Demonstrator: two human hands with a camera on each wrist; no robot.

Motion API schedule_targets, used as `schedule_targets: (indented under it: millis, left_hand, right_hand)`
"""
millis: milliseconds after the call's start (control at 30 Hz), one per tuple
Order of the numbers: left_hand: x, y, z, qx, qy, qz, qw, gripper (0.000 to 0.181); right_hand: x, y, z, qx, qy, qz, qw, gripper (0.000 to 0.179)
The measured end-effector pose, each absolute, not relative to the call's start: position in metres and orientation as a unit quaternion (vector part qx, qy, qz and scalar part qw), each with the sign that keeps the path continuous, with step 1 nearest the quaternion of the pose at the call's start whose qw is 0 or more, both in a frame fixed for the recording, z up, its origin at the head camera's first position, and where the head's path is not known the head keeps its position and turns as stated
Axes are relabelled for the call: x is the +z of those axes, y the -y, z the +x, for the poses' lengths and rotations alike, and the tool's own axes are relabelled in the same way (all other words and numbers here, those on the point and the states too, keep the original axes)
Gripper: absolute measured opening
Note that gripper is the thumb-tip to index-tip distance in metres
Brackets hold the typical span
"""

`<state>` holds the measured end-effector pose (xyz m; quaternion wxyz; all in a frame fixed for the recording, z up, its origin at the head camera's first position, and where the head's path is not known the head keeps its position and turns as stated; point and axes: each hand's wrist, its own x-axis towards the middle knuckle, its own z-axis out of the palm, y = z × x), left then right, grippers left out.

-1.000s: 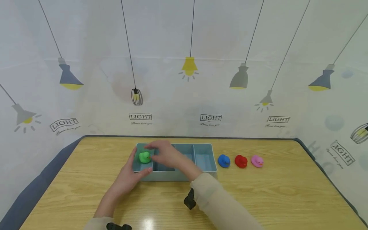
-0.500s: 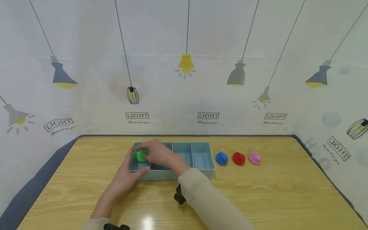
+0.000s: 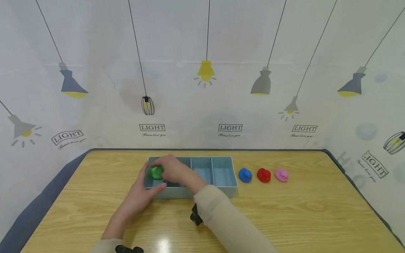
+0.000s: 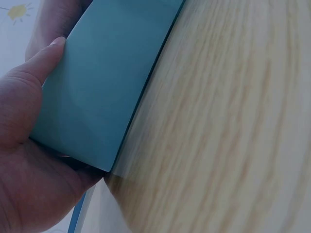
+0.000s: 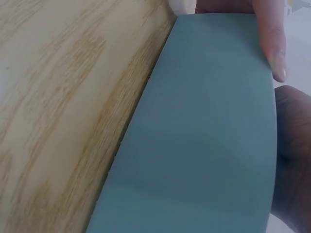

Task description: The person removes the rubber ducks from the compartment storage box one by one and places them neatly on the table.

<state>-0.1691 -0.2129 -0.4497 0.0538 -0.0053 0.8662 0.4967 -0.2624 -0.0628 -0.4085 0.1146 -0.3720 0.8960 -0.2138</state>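
Note:
A light blue divided box [image 3: 196, 192] lies lengthwise on the table. My left hand [image 3: 137, 193] grips its left end, with the thumb [image 4: 51, 53] at the front rim in the left wrist view and the palm against the end wall. Inside the leftmost compartment is a green toy duck [image 3: 156, 173]. My right hand [image 3: 173, 170] reaches over the box from the right and holds the duck between thumb and fingers, partly covering it. In the right wrist view the box's front wall [image 5: 204, 126] hides the duck and most of this hand.
Right of the box, a blue duck [image 3: 245, 175], a red duck [image 3: 264, 175] and a pink duck [image 3: 281, 174] sit in a row on the wooden table [image 3: 303, 214]. Behind the table's far edge hangs a white curtain [image 3: 177, 73] printed with lamps.
The right hand's fingers, earlier spread apart around the green duck, have drawn in and taken hold of it. The left hand stays at the box's end. The head view has shifted slightly.

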Motion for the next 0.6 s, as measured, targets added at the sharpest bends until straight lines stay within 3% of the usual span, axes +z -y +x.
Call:
schedule_targets:
  millis: [600]
  left_hand:
    - [-0.4499, 0.2142, -0.1698, 0.496, -0.867, 0.0, 0.053, 0.111]
  right_hand:
    - [-0.4129, 0.0701, -0.2612, -0.175, -0.899, -0.388, 0.1, 0.03]
